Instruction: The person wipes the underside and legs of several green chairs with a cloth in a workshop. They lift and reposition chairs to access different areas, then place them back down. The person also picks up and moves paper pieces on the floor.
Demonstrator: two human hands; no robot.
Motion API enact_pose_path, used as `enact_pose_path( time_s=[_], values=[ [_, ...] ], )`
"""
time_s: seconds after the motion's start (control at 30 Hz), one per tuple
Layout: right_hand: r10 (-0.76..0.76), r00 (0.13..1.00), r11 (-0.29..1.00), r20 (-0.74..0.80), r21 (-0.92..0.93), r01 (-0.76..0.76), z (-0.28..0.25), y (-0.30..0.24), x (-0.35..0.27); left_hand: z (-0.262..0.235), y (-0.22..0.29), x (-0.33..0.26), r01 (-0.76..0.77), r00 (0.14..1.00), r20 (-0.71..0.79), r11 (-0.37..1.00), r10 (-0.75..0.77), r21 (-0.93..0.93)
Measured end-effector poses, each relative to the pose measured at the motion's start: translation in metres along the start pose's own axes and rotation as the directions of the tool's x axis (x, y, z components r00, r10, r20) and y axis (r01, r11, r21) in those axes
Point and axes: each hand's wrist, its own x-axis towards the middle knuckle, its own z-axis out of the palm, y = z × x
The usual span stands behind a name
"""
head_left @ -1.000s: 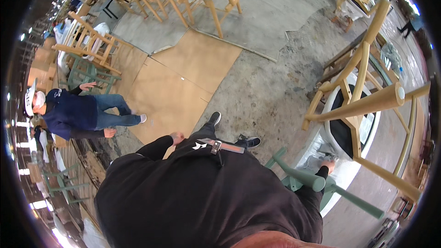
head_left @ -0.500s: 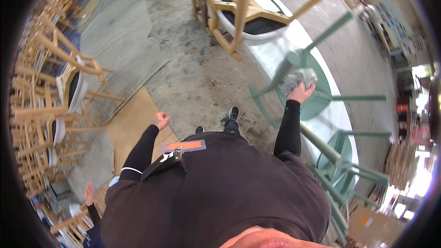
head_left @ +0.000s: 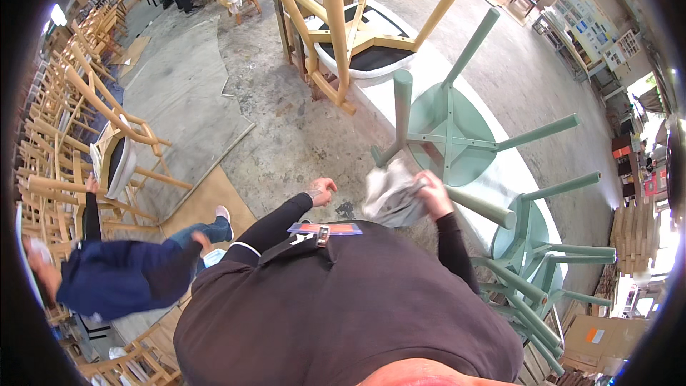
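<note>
My right hand grips a crumpled grey-white cloth, held at the near left edge of an upturned green chair. The chair rests seat-down, its legs pointing up, on a long white-topped table. In front of my body is my left hand, its fingers loosely curled with nothing visible in them. More green chairs lie upturned on the right end of the table, close to my right forearm.
Beyond the green chair stands an upturned wooden chair with a dark-and-white seat. Stacked wooden chairs line the left. A co-worker in dark blue bends there, one hand at a chair. Cardboard covers part of the floor.
My right hand and the cloth have moved from the chair's underside toward my body. My left hand has shifted right. The co-worker has come further into view at the left.
</note>
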Motion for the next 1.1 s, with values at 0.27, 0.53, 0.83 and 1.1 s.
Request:
enact_pose_path(
  time_s=[0.27, 0.53, 0.83, 1.1],
  values=[
    [0.328, 0.899, 0.935, -0.289, -0.037, -0.353, 0.016, 0.128, -0.002, 0.067, -0.013, -0.041, 0.09, 0.992, 0.031, 0.869, -0.12, 0.486],
    [0.133, 0.741, 0.991, -0.658, 0.086, -0.102, -0.016, 0.151, 0.075, 0.092, -0.024, -0.126, 0.427, 0.893, -0.256, 0.878, -0.371, 0.217],
    [0.443, 0.674, 0.895, -0.591, 0.251, -0.368, -0.049, 0.179, 0.096, 0.141, -0.03, -0.185, 0.568, 0.76, -0.28, 0.808, -0.587, -0.153],
    [0.094, 0.774, 0.965, -0.626, -0.135, -0.227, -0.022, 0.145, 0.064, 0.167, -0.028, -0.191, 0.498, 0.823, -0.322, 0.867, -0.468, 0.013]
  ],
)
